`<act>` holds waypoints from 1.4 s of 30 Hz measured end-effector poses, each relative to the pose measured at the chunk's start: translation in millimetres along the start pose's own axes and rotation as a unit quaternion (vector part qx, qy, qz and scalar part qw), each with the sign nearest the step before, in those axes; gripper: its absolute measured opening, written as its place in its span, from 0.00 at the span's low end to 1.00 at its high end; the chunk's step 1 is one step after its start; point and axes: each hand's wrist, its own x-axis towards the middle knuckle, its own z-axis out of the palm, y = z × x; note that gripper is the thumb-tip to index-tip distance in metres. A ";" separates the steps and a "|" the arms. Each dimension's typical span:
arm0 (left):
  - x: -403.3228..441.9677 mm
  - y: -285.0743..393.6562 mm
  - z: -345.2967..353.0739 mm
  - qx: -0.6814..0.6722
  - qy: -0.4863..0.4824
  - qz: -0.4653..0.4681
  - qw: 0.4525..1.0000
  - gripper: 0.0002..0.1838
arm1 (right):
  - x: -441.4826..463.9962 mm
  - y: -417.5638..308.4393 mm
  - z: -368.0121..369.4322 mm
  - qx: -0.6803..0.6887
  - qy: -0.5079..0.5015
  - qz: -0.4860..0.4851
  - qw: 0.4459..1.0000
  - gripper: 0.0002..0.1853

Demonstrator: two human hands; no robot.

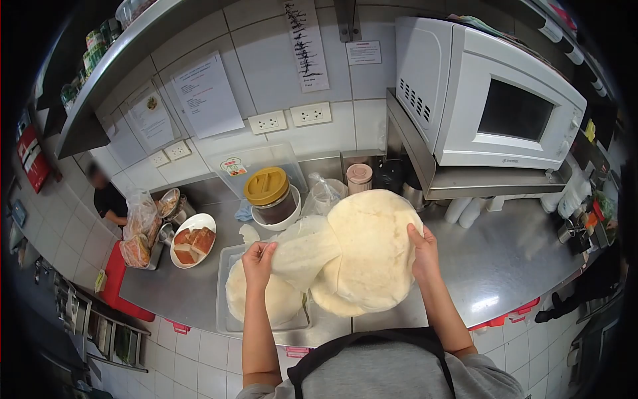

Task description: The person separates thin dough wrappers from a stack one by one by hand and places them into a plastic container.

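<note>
Large round, flat, pale sheets that look like dough or flatbread (372,253) hang over the counter in front of me. My right hand (423,251) grips their right edge between thumb and fingers. Opposite it, my left hand (258,266) pinches a thin, whitish, translucent sheet (302,256) that stretches across to the pale rounds. I cannot tell whether that sheet is plastic or a thin layer of dough. Below my left hand, another pale round (272,299) lies in a clear plastic tub (222,312), partly covered by my forearm.
Behind stand a yellow-lidded jar (267,187) in a white bowl and a pink-lidded container (359,176). At left are a plate of bread chunks (194,245) and a bagged item (138,233). A microwave (492,93) overhangs the steel counter (492,266). Another person (108,199) is far left.
</note>
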 end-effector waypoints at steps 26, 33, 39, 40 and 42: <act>-14.4 32.5 -46.5 0.050 -0.020 0.002 0.999 0.10 | 23.8 115.8 -103.2 -0.461 0.204 -0.070 0.861 0.30; 15.9 105.2 -41.0 -0.160 -0.088 -0.021 0.983 0.09 | -8.6 96.2 4.8 -0.410 -0.128 -0.119 0.895 0.42; 35.8 47.8 -85.4 -0.177 -0.027 -0.064 0.982 0.11 | -59.0 114.8 112.0 0.006 -0.257 0.347 0.902 0.42; 35.4 4.8 -100.3 -0.123 -0.023 -0.072 0.989 0.12 | -60.0 123.4 126.0 0.002 -0.246 0.356 0.902 0.44; 22.2 -79.9 -124.7 0.012 -0.033 -0.108 0.994 0.15 | -53.7 159.6 131.5 -0.117 -0.241 0.272 0.924 0.45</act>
